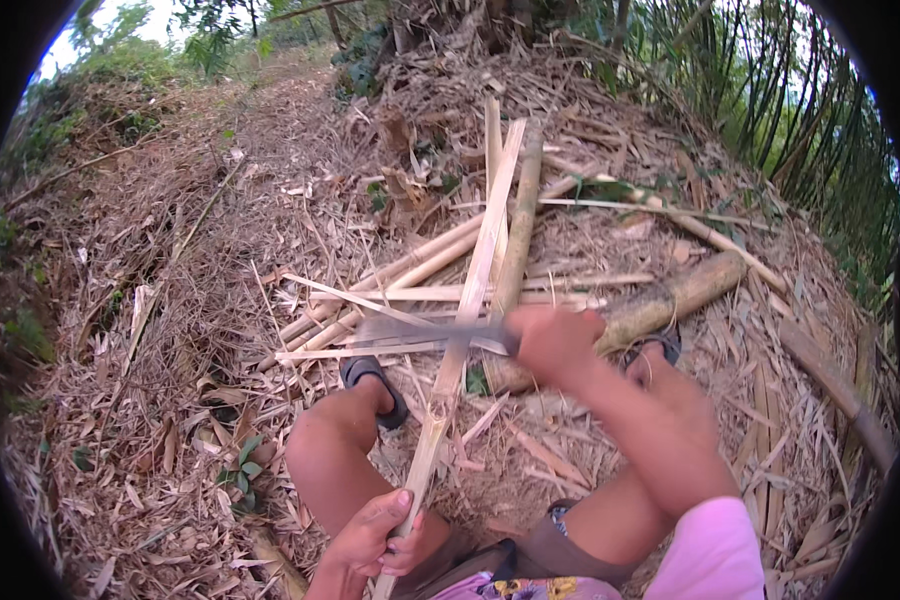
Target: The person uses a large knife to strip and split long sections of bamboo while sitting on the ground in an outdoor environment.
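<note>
My left hand (378, 535) is wrapped round the near end of a long split bamboo strip (483, 255), which slants up and away from my lap. The strip shows its pale inner face and a rough node about a third of the way along. My right hand (553, 338) grips the handle of a machete (410, 333); the blade is smeared by motion. It points left and crosses over the strip just beyond the node. Whether the edge touches the bamboo I cannot tell.
A thick bamboo pole (675, 298) lies by my right foot, with a thinner pole (522, 215) meeting it. Several split strips (410, 265) are strewn ahead. A stump (405, 195) stands beyond them. Dry leaves cover the slope, and bamboo stems (780, 90) rise at the far right.
</note>
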Demonstrator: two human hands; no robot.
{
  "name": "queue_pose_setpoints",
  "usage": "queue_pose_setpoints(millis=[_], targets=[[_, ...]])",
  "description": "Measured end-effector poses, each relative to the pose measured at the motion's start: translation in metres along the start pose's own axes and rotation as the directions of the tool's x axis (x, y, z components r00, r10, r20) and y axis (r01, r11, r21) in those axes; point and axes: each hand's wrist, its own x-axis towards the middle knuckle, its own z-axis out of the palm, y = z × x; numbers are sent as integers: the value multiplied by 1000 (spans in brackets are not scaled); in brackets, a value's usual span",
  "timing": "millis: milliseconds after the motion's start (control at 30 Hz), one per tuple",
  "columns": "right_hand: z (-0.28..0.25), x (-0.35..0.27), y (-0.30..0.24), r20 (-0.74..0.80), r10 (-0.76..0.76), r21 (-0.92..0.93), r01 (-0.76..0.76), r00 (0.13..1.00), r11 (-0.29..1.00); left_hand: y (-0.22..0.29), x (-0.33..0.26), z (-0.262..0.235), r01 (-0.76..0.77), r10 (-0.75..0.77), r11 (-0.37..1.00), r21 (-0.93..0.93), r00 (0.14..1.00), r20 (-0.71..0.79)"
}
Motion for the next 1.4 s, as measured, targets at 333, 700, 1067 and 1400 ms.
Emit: queue_pose_setpoints(millis=[333, 700, 1067, 1400], targets=[[27, 11, 34, -274, -13, -43, 1, 962, 999, -23, -26, -16, 59, -60, 997, -41, 998, -11], [32, 42, 67, -300, 60, 16, -58, 952, 998, -50, -55, -23, -33, 37, 999, 29, 987, -158], [17, 57, 71, -321, 352, 313, -252, 879, 915, -116, -77, -82, 20, 25, 992, 126, 937, -347], [-7, 59, 141, -325, 548, 284, -473, 771, 834, -68, -79, -19, -48, 23, 998, -48, 905, -425]])
